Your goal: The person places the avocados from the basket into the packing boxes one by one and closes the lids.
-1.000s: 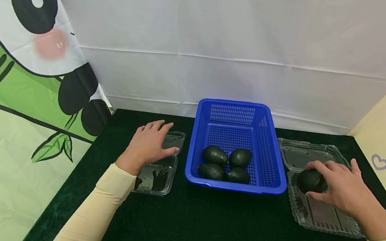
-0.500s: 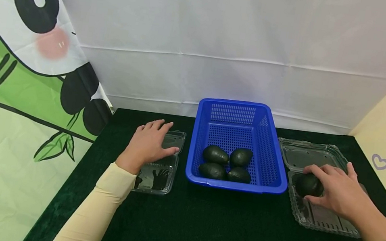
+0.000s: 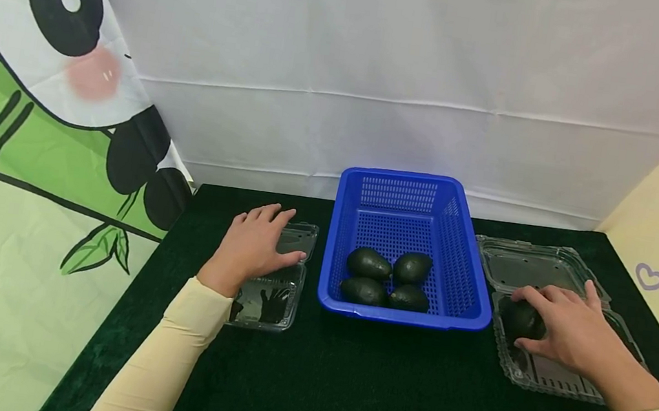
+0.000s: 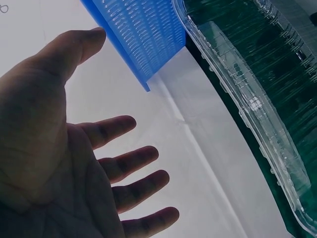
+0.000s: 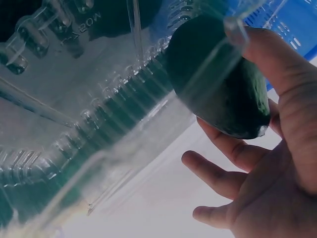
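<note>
My right hand grips a dark green avocado between thumb and fingers, at the left side of an opened clear plastic clamshell. In the right wrist view the thumb and forefinger hold the avocado, while the other fingers are spread; whether it touches the tray floor I cannot tell. My left hand is held over a smaller clear clamshell, fingers spread and holding nothing. The left wrist view shows the bare palm and that clamshell apart from the fingers.
Between the hands stands a blue perforated basket with several avocados lying at its near end. Dark green cloth covers the table. A white sheet hangs behind, with printed sheets on both sides.
My right hand has shifted slightly left with the avocado, toward the left side of the larger clamshell. The left hand has stayed in place.
</note>
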The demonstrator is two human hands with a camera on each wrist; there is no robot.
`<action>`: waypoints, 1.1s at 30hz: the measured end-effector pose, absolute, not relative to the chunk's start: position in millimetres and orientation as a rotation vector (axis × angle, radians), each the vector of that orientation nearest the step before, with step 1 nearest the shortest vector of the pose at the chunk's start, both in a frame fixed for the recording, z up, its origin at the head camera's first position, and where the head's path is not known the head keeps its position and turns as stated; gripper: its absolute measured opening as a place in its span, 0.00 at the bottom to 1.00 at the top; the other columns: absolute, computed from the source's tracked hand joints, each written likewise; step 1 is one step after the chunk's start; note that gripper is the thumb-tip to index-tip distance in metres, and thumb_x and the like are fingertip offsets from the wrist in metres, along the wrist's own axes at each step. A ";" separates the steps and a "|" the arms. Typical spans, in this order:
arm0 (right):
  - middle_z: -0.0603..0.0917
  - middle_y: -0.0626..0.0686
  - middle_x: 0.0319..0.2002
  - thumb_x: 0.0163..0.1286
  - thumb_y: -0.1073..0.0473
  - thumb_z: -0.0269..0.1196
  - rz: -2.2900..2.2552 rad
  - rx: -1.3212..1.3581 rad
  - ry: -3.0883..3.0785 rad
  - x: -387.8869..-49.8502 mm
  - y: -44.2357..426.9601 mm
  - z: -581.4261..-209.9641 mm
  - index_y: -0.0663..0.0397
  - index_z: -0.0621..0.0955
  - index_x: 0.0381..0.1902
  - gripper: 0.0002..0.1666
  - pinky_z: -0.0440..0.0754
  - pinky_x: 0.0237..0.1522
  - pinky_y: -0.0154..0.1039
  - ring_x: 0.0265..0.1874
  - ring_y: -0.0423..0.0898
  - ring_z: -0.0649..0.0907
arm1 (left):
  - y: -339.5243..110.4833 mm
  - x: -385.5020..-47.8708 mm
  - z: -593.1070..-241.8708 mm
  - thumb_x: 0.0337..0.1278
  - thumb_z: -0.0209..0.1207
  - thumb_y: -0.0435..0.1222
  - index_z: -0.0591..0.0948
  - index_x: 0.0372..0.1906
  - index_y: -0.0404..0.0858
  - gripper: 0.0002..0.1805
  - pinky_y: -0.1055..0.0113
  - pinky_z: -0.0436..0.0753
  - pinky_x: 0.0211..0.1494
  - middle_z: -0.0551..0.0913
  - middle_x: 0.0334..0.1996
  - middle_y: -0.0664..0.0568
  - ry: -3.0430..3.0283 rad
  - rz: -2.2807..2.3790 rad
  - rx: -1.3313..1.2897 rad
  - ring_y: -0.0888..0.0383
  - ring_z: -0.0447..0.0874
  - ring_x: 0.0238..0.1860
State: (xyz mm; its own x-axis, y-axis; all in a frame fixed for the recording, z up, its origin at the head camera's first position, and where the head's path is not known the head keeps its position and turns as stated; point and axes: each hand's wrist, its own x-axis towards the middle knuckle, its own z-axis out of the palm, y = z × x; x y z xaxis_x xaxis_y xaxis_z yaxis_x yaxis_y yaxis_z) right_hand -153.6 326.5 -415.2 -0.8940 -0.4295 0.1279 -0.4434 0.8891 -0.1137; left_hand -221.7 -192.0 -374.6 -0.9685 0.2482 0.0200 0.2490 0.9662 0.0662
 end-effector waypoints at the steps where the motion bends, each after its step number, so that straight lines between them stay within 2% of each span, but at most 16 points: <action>1: 0.83 0.65 0.48 0.47 0.46 0.83 0.204 0.684 -2.958 -153.8 326.4 -415.6 0.45 0.78 0.58 0.42 0.37 0.65 0.83 0.51 0.75 0.80 | -192.1 -221.6 -374.5 0.61 0.61 0.66 0.63 0.80 0.43 0.50 0.33 0.58 0.74 0.60 0.78 0.36 -3.102 -0.106 -0.395 0.35 0.57 0.77; 12: 0.83 0.68 0.53 0.49 0.46 0.83 0.163 0.692 -2.996 -154.3 322.3 -421.2 0.45 0.78 0.59 0.41 0.43 0.63 0.85 0.55 0.78 0.77 | -192.8 -221.6 -375.3 0.61 0.62 0.65 0.64 0.79 0.42 0.50 0.33 0.59 0.74 0.60 0.78 0.36 -3.098 -0.108 -0.403 0.35 0.58 0.76; 33: 0.83 0.65 0.50 0.50 0.46 0.83 0.172 0.684 -2.977 -155.7 325.6 -417.5 0.46 0.78 0.61 0.42 0.39 0.65 0.84 0.55 0.76 0.77 | -192.8 -222.4 -378.2 0.61 0.61 0.66 0.64 0.80 0.42 0.50 0.33 0.58 0.74 0.60 0.78 0.36 -3.128 -0.110 -0.402 0.35 0.57 0.77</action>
